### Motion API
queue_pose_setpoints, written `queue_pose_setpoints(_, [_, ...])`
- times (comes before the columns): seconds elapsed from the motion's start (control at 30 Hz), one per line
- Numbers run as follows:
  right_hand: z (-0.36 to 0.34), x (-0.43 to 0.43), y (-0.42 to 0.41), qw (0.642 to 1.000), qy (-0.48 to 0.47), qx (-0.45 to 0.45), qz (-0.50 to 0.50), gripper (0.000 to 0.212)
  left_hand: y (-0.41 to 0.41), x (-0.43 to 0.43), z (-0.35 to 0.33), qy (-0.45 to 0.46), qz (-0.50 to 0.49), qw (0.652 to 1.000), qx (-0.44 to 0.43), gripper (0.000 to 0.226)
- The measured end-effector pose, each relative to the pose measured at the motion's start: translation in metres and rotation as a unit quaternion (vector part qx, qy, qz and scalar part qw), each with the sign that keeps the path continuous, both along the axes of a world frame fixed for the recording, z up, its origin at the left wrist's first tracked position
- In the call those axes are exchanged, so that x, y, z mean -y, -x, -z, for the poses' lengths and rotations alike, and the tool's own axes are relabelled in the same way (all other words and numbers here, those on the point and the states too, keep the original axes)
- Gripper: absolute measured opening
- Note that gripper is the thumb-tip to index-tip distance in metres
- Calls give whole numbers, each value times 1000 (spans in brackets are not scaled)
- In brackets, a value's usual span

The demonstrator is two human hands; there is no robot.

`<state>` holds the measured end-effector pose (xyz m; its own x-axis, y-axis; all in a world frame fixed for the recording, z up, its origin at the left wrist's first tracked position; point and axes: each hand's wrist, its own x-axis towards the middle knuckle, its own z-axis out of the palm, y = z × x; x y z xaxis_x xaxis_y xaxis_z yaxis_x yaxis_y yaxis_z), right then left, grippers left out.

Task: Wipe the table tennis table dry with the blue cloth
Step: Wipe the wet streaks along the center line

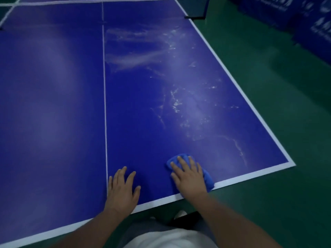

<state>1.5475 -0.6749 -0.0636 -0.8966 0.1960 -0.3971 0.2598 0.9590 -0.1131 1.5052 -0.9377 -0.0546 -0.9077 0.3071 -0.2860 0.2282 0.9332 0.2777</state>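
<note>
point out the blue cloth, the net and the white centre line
blue cloth (pixel 208 179), head view, its bunched lower-right end
net (pixel 195 7), head view, the dark mesh at its right end
centre line (pixel 105 104), head view, midway along the white stripe

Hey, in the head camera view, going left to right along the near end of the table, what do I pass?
White centre line → left hand flat on the table → right hand pressing the blue cloth → white-edged right corner → green floor.
</note>
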Motion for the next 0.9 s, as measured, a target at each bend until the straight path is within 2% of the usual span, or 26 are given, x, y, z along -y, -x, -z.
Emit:
queue_pose_setpoints(0.1, [-10, -48, -5, 994, 17, 36, 103, 61, -3, -33, 1, -28, 39, 999, -3, 59])
queue_pose_setpoints(0.17, [-18, -49, -4, 990, 39, 48, 126, 63, -10, -58, 2, -35, 49, 998, -1, 57])
queue_pose_setpoints(0.23, [-18, -32, -8, 992, 73, 52, 87, 62, -18, -83, 1, -41, 39, 998, 4, 55])
queue_pose_setpoints(0.33, [-3, -22, -27, 999, 33, 1, -12, 52, -32, -117, -1, -43, 23, 999, 19, 57])
queue_pose_setpoints(0.43, [4, -52, -36, 998, 44, -9, -38, 46, -38, -148, 0, -22, 29, 999, 19, 60])
queue_pose_setpoints(0.53, [7, -116, -38, 998, 52, -33, -12, 45, -43, -182, 3, -2, 44, 999, 11, 60])
queue_pose_setpoints(0.73, [14, -311, -17, 996, 18, -75, 50, 47, -52, -277, 3, 3, 14, 1000, 18, 62])
queue_pose_setpoints(0.83, [13, -414, 12, 986, -38, -113, 117, 43, -57, -312, 4, 2, -10, 999, 31, 61])
queue_pose_setpoints(0.9, [9, -464, 27, 972, -41, -131, 193, 41, -58, -327, 5, -4, -27, 999, 32, 61])
